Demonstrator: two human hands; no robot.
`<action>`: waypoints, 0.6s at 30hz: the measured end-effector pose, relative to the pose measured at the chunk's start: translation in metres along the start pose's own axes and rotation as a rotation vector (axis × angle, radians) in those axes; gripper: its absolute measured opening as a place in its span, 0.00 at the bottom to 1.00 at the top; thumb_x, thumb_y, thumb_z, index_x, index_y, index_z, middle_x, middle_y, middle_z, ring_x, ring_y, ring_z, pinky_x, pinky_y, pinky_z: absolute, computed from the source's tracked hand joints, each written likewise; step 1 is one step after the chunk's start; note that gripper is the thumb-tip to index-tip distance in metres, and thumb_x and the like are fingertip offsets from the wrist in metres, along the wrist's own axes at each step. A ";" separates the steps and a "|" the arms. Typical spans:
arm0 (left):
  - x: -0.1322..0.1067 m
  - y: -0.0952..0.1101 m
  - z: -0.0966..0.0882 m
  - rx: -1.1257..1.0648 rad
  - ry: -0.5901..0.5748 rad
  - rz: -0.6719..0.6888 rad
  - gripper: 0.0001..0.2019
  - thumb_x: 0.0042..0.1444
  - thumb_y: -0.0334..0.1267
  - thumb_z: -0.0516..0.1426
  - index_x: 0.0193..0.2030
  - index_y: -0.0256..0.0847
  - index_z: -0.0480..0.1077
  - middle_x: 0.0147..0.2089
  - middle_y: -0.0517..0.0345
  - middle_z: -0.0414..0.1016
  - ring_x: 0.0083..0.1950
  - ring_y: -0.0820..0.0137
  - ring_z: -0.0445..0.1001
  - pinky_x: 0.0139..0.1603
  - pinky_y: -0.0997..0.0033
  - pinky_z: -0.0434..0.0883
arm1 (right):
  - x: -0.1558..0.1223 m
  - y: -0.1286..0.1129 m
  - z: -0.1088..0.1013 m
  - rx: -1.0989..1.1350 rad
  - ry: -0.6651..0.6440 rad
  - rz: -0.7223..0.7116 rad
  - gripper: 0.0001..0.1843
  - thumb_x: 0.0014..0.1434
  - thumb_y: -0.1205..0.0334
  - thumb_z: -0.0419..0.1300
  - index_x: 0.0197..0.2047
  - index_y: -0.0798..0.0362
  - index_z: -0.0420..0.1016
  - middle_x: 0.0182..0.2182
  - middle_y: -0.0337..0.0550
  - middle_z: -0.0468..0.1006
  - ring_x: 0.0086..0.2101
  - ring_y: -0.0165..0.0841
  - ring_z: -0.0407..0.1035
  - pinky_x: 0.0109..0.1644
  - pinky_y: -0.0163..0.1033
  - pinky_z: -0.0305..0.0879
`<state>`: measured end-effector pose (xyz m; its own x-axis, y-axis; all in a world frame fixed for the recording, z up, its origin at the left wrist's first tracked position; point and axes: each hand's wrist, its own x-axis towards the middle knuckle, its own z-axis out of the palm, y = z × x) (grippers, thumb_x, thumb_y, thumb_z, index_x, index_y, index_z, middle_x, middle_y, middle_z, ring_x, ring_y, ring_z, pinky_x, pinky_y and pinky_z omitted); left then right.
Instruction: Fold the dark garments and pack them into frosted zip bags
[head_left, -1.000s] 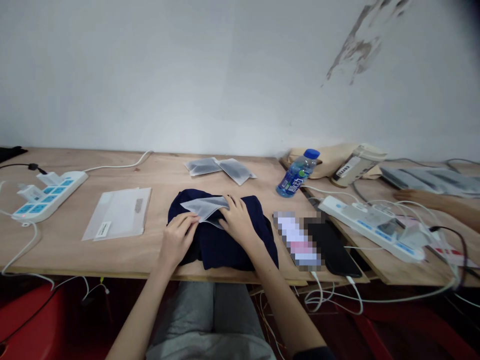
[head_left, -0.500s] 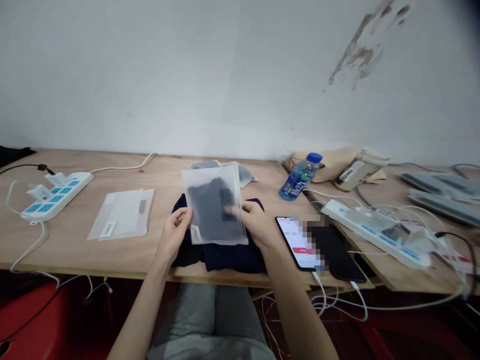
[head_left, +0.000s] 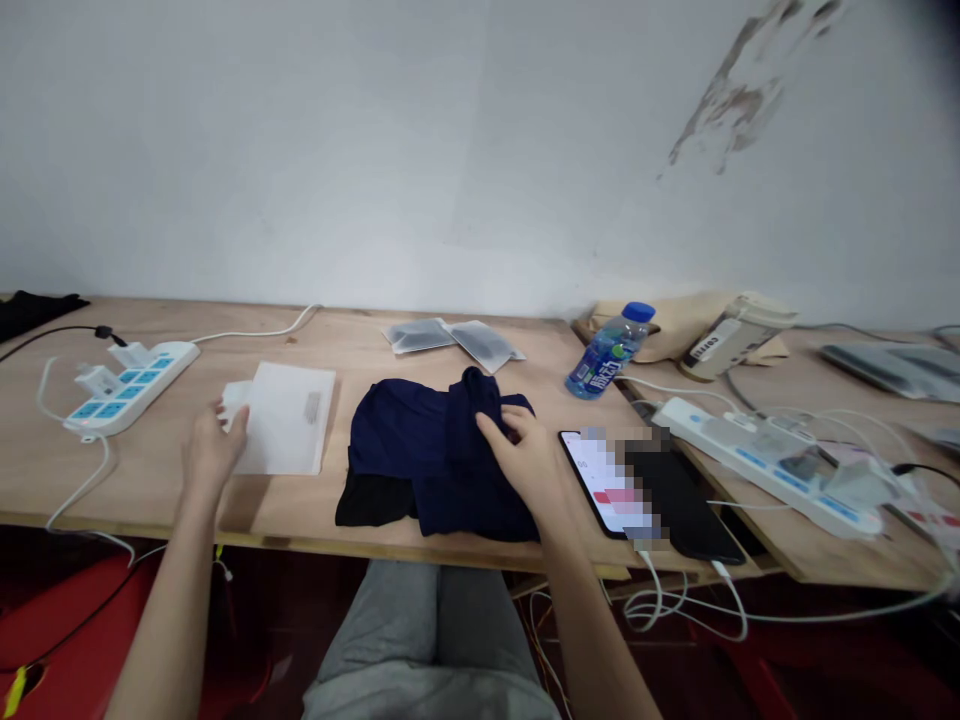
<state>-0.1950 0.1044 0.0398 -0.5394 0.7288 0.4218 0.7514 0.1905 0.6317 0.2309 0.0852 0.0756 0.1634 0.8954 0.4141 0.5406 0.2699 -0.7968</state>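
My left hand (head_left: 212, 447) is at the left edge of the pale frosted plastic bags (head_left: 291, 415). Its thumb and fingers are curled around a bag's edge, and a shadow shows beneath the bags. Small dark print marks the right side of the top one. In front of me lies a folded navy garment (head_left: 409, 425), with a black cloth (head_left: 375, 500) sticking out under its lower left. My right hand (head_left: 519, 450) pinches a raised fold at the garment's right side between thumb and fingers. Two frosted bags with dark contents, a left one (head_left: 420, 335) and a right one (head_left: 487, 345), lie farther back.
A white power strip (head_left: 135, 390) with plugs sits at the left, another power strip (head_left: 772, 465) at the right. Right of the garment are a lit phone (head_left: 600, 490) and a black phone (head_left: 682, 500) on cables. Behind them are a blue-capped bottle (head_left: 609, 350) and a coffee cup (head_left: 735, 335).
The filled frosted bag has left both hands. My left hand has moved left to the pale bags, which have shifted right and turned. My right hand has come down onto the navy garment.
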 end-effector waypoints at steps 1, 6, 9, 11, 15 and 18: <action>-0.006 0.003 -0.001 0.050 0.041 0.027 0.26 0.55 0.50 0.55 0.54 0.32 0.67 0.47 0.40 0.75 0.45 0.54 0.74 0.46 0.54 0.71 | -0.002 0.002 0.008 -0.046 -0.030 -0.026 0.20 0.57 0.45 0.58 0.26 0.52 0.77 0.37 0.49 0.79 0.37 0.40 0.73 0.41 0.43 0.68; -0.082 0.060 0.015 -0.072 -0.138 0.234 0.19 0.61 0.50 0.51 0.50 0.39 0.70 0.43 0.49 0.76 0.39 0.61 0.76 0.40 0.62 0.71 | -0.017 0.012 0.051 -0.074 -0.195 -0.056 0.21 0.59 0.44 0.55 0.28 0.52 0.76 0.30 0.47 0.78 0.31 0.38 0.72 0.35 0.42 0.67; -0.126 0.100 0.036 -0.191 -0.319 0.277 0.18 0.62 0.51 0.51 0.49 0.41 0.70 0.39 0.52 0.78 0.31 0.66 0.75 0.34 0.65 0.71 | -0.022 0.011 0.062 -0.036 -0.186 -0.065 0.18 0.59 0.47 0.55 0.32 0.52 0.78 0.34 0.49 0.80 0.32 0.38 0.72 0.36 0.41 0.67; -0.143 0.118 0.049 -0.199 -0.291 0.325 0.19 0.62 0.51 0.53 0.52 0.40 0.69 0.41 0.49 0.78 0.31 0.65 0.76 0.34 0.64 0.71 | -0.022 0.006 0.060 -0.007 -0.161 -0.068 0.17 0.60 0.49 0.54 0.31 0.52 0.77 0.33 0.48 0.80 0.32 0.37 0.72 0.36 0.41 0.67; -0.150 0.132 0.063 -0.155 -0.238 0.342 0.22 0.59 0.53 0.56 0.53 0.38 0.67 0.41 0.47 0.77 0.35 0.61 0.77 0.35 0.62 0.71 | -0.018 0.009 0.039 0.102 -0.091 -0.008 0.19 0.61 0.48 0.53 0.34 0.53 0.77 0.35 0.47 0.80 0.36 0.38 0.73 0.39 0.40 0.68; -0.146 0.131 0.068 -0.124 -0.275 0.355 0.19 0.59 0.50 0.57 0.50 0.39 0.68 0.38 0.50 0.76 0.38 0.59 0.77 0.38 0.61 0.71 | -0.019 0.032 0.014 -0.070 0.097 0.088 0.19 0.62 0.50 0.52 0.32 0.54 0.77 0.34 0.51 0.80 0.36 0.42 0.73 0.41 0.45 0.67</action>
<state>0.0082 0.0675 0.0173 -0.1233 0.8853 0.4484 0.8112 -0.1704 0.5594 0.2339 0.0821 0.0360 0.2894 0.8753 0.3874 0.5767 0.1636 -0.8004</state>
